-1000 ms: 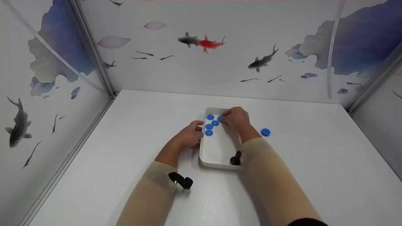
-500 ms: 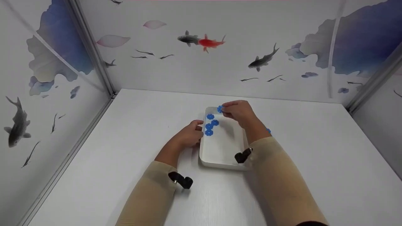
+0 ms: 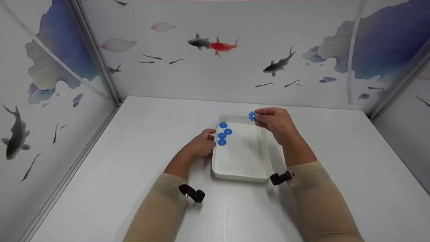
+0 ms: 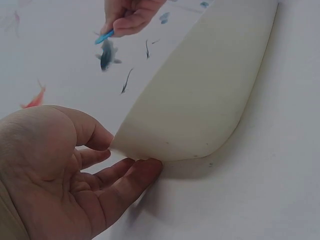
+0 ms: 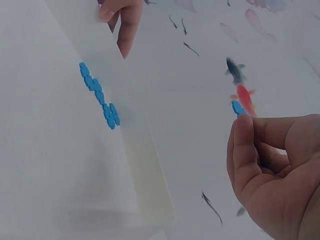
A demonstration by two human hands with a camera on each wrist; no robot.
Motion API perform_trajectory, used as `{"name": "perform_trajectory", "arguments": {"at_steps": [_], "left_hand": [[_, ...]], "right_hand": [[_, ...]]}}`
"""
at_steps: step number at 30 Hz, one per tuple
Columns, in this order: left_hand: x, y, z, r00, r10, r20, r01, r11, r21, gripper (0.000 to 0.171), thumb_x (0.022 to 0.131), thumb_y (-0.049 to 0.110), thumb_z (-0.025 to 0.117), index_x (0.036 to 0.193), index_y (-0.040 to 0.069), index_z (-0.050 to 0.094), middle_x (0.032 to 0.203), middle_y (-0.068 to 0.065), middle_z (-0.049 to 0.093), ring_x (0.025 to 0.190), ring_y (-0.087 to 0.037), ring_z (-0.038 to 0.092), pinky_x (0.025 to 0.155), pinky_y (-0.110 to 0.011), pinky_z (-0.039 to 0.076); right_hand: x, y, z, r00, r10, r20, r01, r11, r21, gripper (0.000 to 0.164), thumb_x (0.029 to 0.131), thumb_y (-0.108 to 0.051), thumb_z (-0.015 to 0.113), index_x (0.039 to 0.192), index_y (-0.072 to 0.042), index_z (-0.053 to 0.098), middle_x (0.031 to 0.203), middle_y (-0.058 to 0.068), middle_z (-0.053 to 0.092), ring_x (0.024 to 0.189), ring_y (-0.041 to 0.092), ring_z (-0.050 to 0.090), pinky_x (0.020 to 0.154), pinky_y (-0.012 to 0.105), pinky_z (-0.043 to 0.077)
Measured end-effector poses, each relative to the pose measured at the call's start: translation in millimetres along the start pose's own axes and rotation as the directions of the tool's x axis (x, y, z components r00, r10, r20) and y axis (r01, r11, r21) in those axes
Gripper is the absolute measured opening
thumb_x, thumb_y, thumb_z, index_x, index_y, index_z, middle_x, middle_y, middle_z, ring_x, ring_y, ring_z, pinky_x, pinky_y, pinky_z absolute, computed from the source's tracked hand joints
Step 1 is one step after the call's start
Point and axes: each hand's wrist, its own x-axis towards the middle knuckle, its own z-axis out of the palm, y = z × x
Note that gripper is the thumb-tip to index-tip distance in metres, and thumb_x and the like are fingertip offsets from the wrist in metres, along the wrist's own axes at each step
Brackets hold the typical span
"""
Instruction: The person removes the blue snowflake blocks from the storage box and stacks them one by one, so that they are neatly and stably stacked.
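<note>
My right hand [image 3: 277, 122] pinches a blue snowflake-shaped plastic disc [image 3: 252, 116] between thumb and fingertips, above the far right corner of a white tray [image 3: 242, 176]. In the right wrist view only a sliver of this disc [image 5: 237, 107] shows past the fingertips. Several matching blue discs [image 3: 228, 131] lie flat inside the tray by its left wall, some touching. My left hand [image 3: 201, 144] holds the tray's left side. The left wrist view has its thumb at the rim and its fingers [image 4: 145, 175] against the underside of the tray wall [image 4: 200, 95].
A white table [image 3: 151, 134] carries the tray. White panels printed with fish and lily leaves stand behind [image 3: 168, 77] and at both sides, joined by metal corner posts [image 3: 94, 50]. Black camera mounts [image 3: 193, 194] stick out from both wrists.
My right hand has lifted the disc from the tray and carried it rightward. The loose blue disc right of the tray is out of sight, where my right forearm now lies. My left hand stays put.
</note>
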Motion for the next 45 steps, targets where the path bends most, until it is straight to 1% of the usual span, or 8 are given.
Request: {"name": "perform_trajectory", "arguments": {"at_steps": [6, 13, 20, 25, 28, 32, 37, 45], "left_hand": [[2.3, -1.1, -0.6, 1.000, -0.010, -0.009, 0.010, 1.000, 0.006, 0.062, 0.106, 0.022, 0.053, 0.165, 0.025, 0.035, 0.161, -0.008, 0.049, 0.135, -0.027, 0.057, 0.118, -0.048, 0.049], [2.2, -0.2, -0.3, 1.000, -0.005, 0.001, 0.005, 1.000, -0.010, 0.063, 0.106, 0.021, 0.053, 0.166, 0.025, 0.034, 0.159, -0.008, 0.050, 0.131, -0.026, 0.058, 0.114, -0.046, 0.052], [3.8, 0.0, -0.2, 1.000, -0.015, -0.002, 0.015, 1.000, 0.003, 0.063, 0.106, 0.023, 0.053, 0.166, 0.026, 0.034, 0.161, -0.007, 0.049, 0.133, -0.026, 0.058, 0.115, -0.046, 0.051], [4.3, -1.1, 0.0, 1.000, -0.014, -0.005, 0.014, 1.000, 0.015, 0.062, 0.106, 0.024, 0.053, 0.165, 0.026, 0.034, 0.161, -0.007, 0.050, 0.133, -0.026, 0.058, 0.117, -0.047, 0.050], [4.1, -1.9, 0.0, 1.000, 0.004, 0.003, -0.004, 1.000, -0.011, 0.062, 0.106, 0.021, 0.052, 0.166, 0.025, 0.034, 0.160, -0.008, 0.050, 0.133, -0.026, 0.059, 0.115, -0.047, 0.052], [3.3, -1.4, -0.1, 1.000, 0.015, 0.015, -0.015, 1.000, -0.024, 0.062, 0.106, 0.020, 0.051, 0.166, 0.024, 0.033, 0.160, -0.008, 0.049, 0.132, -0.027, 0.059, 0.112, -0.047, 0.054], [2.5, 0.5, -0.4, 1.000, -0.005, 0.007, 0.005, 1.000, 0.005, 0.062, 0.107, 0.021, 0.051, 0.166, 0.026, 0.034, 0.160, -0.006, 0.050, 0.132, -0.025, 0.059, 0.112, -0.045, 0.054], [3.6, 0.1, 0.3, 1.000, -0.013, 0.002, 0.013, 1.000, 0.013, 0.063, 0.107, 0.021, 0.052, 0.166, 0.027, 0.034, 0.159, -0.007, 0.050, 0.131, -0.026, 0.058, 0.111, -0.044, 0.054]], "right_hand": [[-12, 8, -25, 0.999, 0.011, -0.049, -0.014, 0.998, -0.055, 0.033, 0.104, -0.023, 0.071, 0.134, -0.012, 0.069, 0.134, 0.011, 0.067, 0.115, 0.018, 0.073, 0.102, 0.026, 0.059], [-11, 31, -60, 0.994, 0.061, -0.088, -0.069, 0.993, -0.093, 0.038, 0.105, -0.027, 0.070, 0.139, -0.012, 0.066, 0.137, 0.010, 0.066, 0.115, 0.016, 0.072, 0.105, 0.028, 0.058], [-3, 53, -84, 0.992, 0.100, -0.070, -0.107, 0.989, -0.106, 0.042, 0.105, -0.025, 0.070, 0.143, -0.009, 0.064, 0.135, 0.008, 0.067, 0.120, 0.019, 0.072, 0.096, 0.019, 0.059], [2, 66, -95, 0.989, 0.139, -0.049, -0.143, 0.986, -0.087, 0.043, 0.105, -0.024, 0.070, 0.144, -0.008, 0.063, 0.127, 0.002, 0.069, 0.110, 0.012, 0.073, 0.094, 0.018, 0.059], [6, 74, -101, 0.983, 0.177, -0.042, -0.179, 0.982, -0.055, 0.046, 0.103, -0.025, 0.072, 0.145, -0.008, 0.064, 0.124, 0.000, 0.070, 0.106, 0.009, 0.072, 0.095, 0.019, 0.059], [11, 85, -105, 0.976, 0.213, -0.043, -0.215, 0.976, -0.045, 0.047, 0.103, -0.027, 0.072, 0.146, -0.010, 0.064, 0.131, 0.002, 0.068, 0.109, 0.010, 0.071, 0.097, 0.019, 0.059], [14, 93, -108, 0.973, 0.226, -0.033, -0.229, 0.966, -0.118, 0.045, 0.107, -0.030, 0.067, 0.148, -0.011, 0.062, 0.143, 0.009, 0.061, 0.115, 0.015, 0.066, 0.097, 0.019, 0.058], [15, 97, -107, 0.966, 0.254, -0.050, -0.259, 0.959, -0.113, 0.047, 0.105, -0.032, 0.070, 0.147, -0.011, 0.062, 0.139, 0.009, 0.062, 0.111, 0.016, 0.067, 0.096, 0.021, 0.059]]}}
